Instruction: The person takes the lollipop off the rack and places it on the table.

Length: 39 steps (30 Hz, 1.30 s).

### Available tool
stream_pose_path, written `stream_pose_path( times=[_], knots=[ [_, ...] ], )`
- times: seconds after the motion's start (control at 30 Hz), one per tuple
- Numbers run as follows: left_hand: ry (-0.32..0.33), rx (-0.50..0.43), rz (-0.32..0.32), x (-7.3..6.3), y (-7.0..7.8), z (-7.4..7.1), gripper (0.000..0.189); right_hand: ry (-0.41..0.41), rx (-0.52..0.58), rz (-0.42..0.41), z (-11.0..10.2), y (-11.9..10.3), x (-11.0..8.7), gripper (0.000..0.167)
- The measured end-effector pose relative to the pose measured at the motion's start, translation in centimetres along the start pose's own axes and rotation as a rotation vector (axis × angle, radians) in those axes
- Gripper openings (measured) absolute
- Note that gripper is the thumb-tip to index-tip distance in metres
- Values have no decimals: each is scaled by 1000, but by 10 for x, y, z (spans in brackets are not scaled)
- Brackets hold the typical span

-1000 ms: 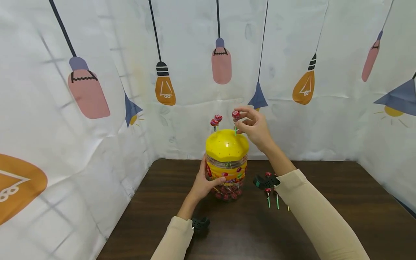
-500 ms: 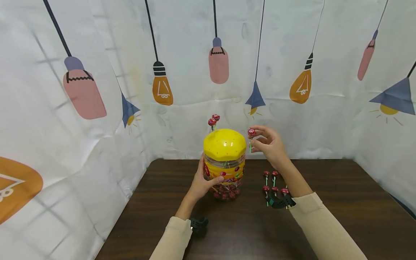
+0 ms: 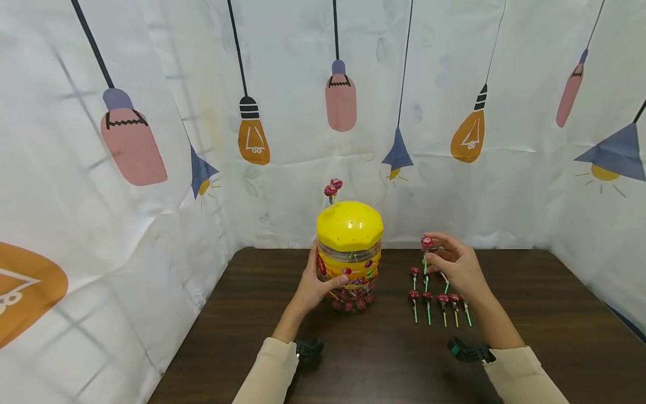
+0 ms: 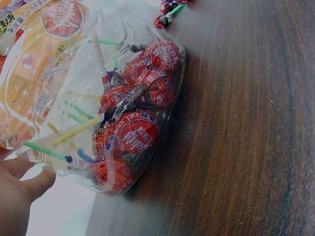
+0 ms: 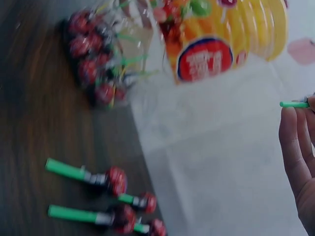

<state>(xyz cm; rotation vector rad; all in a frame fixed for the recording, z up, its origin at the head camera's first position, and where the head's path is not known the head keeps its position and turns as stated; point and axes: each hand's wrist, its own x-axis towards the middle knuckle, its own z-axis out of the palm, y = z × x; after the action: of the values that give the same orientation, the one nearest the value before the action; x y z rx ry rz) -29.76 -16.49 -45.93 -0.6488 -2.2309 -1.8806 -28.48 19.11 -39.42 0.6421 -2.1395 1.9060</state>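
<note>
A clear candy jar [image 3: 350, 268] with a yellow lid [image 3: 349, 225] stands upright on the table in the head view. My left hand [image 3: 314, 285] grips its left side, thumb across the front and fingers partly hidden behind. Red-wrapped lollipops [image 4: 135, 130] fill the jar's bottom in the left wrist view. Two lollipops [image 3: 330, 191] stick up at the lid's back left. My right hand [image 3: 458, 268] pinches another lollipop [image 3: 427, 242] upright, head up, right of the jar. Its green stick [image 5: 294, 104] shows at the fingertips in the right wrist view.
Several lollipops [image 3: 428, 296] lie in two rows on the dark wooden table [image 3: 373, 359], right of the jar; my right hand partly covers the back row. A white cloth [image 3: 298, 213] with printed lamps hangs behind and at the left.
My right hand has carried its lollipop from above the lid rightward and down, over the back row of lollipops. My left hand stays on the jar, and the jar has not moved.
</note>
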Motion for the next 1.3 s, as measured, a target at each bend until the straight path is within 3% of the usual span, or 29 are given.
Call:
stream_pose_path(
  times=[0.27, 0.67, 1.03, 1.3],
  knots=[
    [13, -23, -6, -3, -1, -2, 106, 53, -8, 14, -34, 18, -11, 44],
    [-7, -46, -30, -2, 6, -3, 109, 156, 90, 80, -77, 49, -17, 45],
    [-7, -28, 14, 1, 2, -2, 106, 163, 72, 180, -98, 82, -26, 42],
    [-10, -29, 8, 3, 0, 1, 107, 140, 5, 229, -109, 99, -33, 40]
  ],
)
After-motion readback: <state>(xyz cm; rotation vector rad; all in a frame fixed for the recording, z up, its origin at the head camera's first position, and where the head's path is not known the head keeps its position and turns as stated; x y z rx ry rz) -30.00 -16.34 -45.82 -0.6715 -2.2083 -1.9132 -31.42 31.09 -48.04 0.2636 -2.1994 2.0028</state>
